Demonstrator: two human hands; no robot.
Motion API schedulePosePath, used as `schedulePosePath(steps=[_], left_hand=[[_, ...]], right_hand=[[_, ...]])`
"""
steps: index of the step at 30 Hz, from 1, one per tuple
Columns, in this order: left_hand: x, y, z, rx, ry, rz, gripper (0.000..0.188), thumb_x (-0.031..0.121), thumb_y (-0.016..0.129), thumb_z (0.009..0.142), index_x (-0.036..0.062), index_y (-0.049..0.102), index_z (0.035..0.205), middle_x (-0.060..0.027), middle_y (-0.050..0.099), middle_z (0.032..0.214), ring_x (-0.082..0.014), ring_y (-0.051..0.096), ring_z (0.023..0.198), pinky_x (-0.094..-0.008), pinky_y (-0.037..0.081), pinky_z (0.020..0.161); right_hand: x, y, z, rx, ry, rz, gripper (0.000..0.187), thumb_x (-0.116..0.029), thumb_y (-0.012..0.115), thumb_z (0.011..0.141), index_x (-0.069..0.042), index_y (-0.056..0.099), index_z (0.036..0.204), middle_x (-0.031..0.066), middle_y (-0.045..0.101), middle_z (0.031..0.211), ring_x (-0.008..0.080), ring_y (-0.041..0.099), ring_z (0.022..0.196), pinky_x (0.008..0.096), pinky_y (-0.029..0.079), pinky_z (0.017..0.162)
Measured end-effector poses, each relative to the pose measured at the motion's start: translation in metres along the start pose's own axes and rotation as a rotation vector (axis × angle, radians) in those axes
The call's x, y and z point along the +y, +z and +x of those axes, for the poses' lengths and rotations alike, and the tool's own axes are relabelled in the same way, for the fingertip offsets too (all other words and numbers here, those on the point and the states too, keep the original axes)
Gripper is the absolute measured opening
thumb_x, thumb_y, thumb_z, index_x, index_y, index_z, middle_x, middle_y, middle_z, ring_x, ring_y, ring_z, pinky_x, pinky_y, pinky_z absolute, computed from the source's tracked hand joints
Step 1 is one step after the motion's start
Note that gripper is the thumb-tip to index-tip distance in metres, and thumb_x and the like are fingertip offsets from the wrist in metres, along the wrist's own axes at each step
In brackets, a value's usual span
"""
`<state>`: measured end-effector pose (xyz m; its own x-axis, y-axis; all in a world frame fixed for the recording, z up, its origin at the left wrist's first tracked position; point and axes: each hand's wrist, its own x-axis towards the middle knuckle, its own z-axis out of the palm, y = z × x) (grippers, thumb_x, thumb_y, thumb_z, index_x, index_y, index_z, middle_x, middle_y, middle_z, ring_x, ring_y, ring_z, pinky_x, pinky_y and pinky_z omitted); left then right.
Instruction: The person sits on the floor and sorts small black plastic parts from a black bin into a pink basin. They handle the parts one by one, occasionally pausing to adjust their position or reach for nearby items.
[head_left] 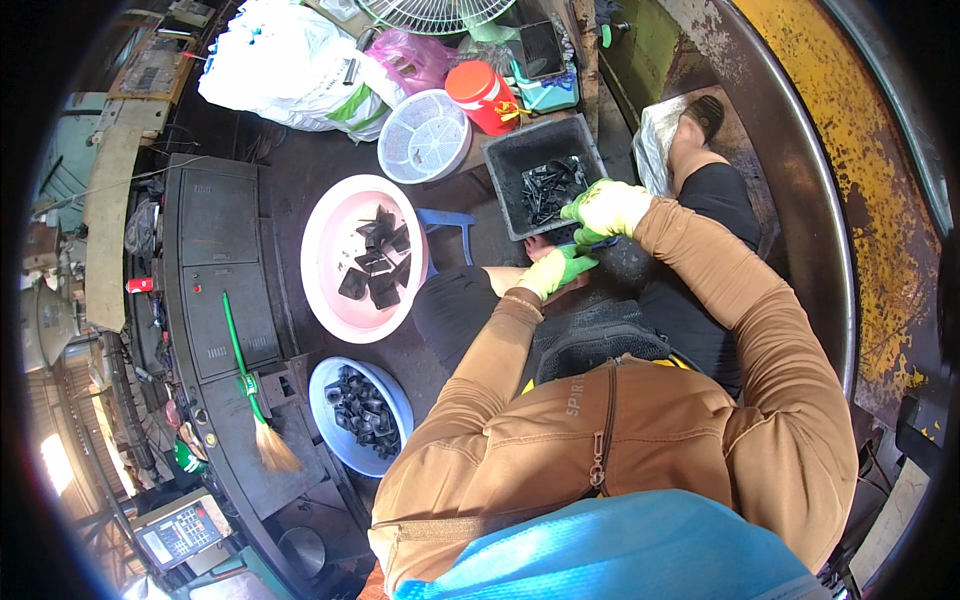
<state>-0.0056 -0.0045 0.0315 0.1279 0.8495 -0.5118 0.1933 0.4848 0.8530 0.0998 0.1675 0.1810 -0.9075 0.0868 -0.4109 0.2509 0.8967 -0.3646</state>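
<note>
Both my hands wear yellow-green gloves and meet low in front of my lap. My left hand [556, 272] has its fingers pressed together, close below the right. My right hand [608, 209] is curled beside the near right corner of a black bin [507, 195]. A small bit of blue shows under the right hand, but what either hand holds is too small and covered to name. Thin black pieces [550, 188] lie loose in the bin. To the left, a pink basin [316, 240] contains several larger, angular black pieces [380, 252].
A blue basin [319, 405] of small black parts stands nearer on the left. Beyond are a white strainer basket [425, 135], a red container [478, 92] and white bags [290, 75]. A green-handled broom [242, 372] lies by a metal cabinet [215, 220]. Yellow machinery [865, 150] curves along the right.
</note>
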Motion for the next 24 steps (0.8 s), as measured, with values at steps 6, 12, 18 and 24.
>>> schedulePosePath(steps=[6,12,18,24], left_hand=[[0.013,0.002,-0.005,0.009,0.001,0.137,0.036,0.019,0.062,0.088,0.0171,0.063,0.124,-0.0097,0.062,0.123,-0.0295,0.061,0.113,-0.0378,0.047,0.098],[0.014,0.001,-0.009,0.008,0.09,0.22,0.034,0.016,0.053,0.092,0.0156,0.06,0.126,-0.0119,0.061,0.124,-0.0298,0.059,0.117,-0.0377,0.046,0.099],[0.006,0.002,-0.003,0.035,0.098,0.422,0.034,0.014,0.048,0.094,0.0152,0.06,0.126,-0.012,0.06,0.124,-0.0295,0.059,0.117,-0.0377,0.046,0.099],[0.005,0.002,-0.002,-0.013,0.03,0.341,0.036,0.019,0.047,0.096,0.0185,0.06,0.129,-0.0122,0.06,0.126,-0.03,0.058,0.118,-0.0377,0.047,0.098]], right_hand=[[-0.002,-0.002,0.0,-0.03,0.027,-0.001,0.052,-0.039,0.068,0.077,-0.015,0.066,0.123,0.0186,0.07,0.111,0.037,0.066,0.105,0.0451,0.052,0.089],[0.001,0.004,0.001,0.003,0.002,0.011,0.054,-0.041,0.069,0.076,-0.015,0.066,0.124,0.0179,0.069,0.114,0.0366,0.065,0.107,0.0451,0.051,0.091],[-0.001,0.0,0.001,-0.047,0.029,0.014,0.053,-0.04,0.069,0.076,-0.015,0.066,0.122,0.0175,0.068,0.115,0.0365,0.065,0.108,0.0451,0.051,0.092],[-0.002,-0.001,-0.001,-0.026,0.014,0.011,0.052,-0.04,0.068,0.077,-0.015,0.066,0.122,0.0169,0.068,0.115,0.0366,0.064,0.108,0.0453,0.051,0.092]])
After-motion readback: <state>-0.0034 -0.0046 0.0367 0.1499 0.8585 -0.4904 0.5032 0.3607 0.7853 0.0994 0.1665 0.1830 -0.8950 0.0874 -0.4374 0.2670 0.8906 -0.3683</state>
